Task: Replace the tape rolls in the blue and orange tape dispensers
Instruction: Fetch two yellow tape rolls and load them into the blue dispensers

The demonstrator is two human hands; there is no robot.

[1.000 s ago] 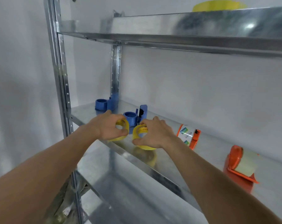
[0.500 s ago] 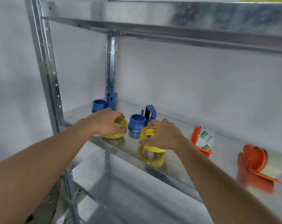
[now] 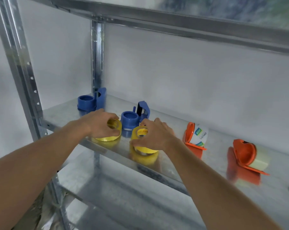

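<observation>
Two yellow tape rolls lie near the front edge of the metal shelf [image 3: 170,165]. My left hand [image 3: 99,124] grips the left yellow roll [image 3: 107,137], which rests flat. My right hand [image 3: 154,134] grips the right yellow roll [image 3: 143,149], tilted slightly above its reflection. Behind them stand two empty blue dispensers, one at the far left [image 3: 90,101] and one between my hands [image 3: 133,117]. To the right sit two orange dispensers, the nearer [image 3: 192,137] holding a white labelled roll, the farther [image 3: 245,157] holding a pale roll.
A metal upright [image 3: 17,63] stands at the left front, another post [image 3: 97,55] at the back. An upper shelf [image 3: 173,19] hangs overhead and a lower shelf [image 3: 124,205] sits beneath. The wall is close behind the dispensers.
The view has shifted, so the shelf items sit further right and lower in frame. Both hands stay on the yellow rolls; the right roll looks slightly more tilted.
</observation>
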